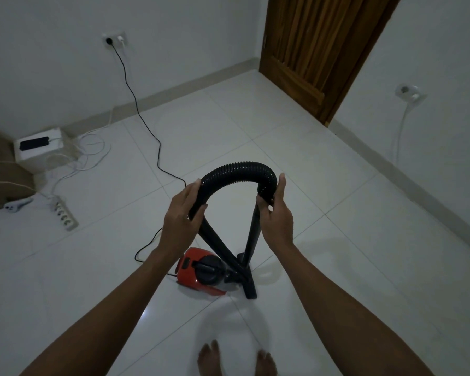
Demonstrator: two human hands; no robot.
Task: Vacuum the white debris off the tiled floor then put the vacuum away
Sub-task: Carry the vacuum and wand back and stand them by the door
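At the far left edge of the tiled floor (pixel 323 164), against the wall, a white box (pixel 38 150) carries a dark phone (pixel 34 143), with a tangle of white cables (pixel 87 156) beside it and a white power strip (pixel 64 215) lying nearer the viewer. A wall socket (pixel 114 41) above holds a black plug, and the black power cord (pixel 144 126) runs from it down across the floor towards the vacuum (pixel 201 272).

The left hand (pixel 183 215) is curled round the left limb of the black ribbed hose (pixel 236 172), gripping it. The hose arches up between both hands. The red and black vacuum sits on the floor below the hands, near the middle, just ahead of the person's bare feet (pixel 236 359). The right hand (pixel 276 213) grips the other end of the arch, thumb and fingers wrapped where the hose meets the rigid black tube (pixel 251 240), which drops to the floor beside the vacuum.

A wooden door (pixel 318 50) stands at the far right corner, and a second wall socket (pixel 409 93) with a white cable sits on the right wall.
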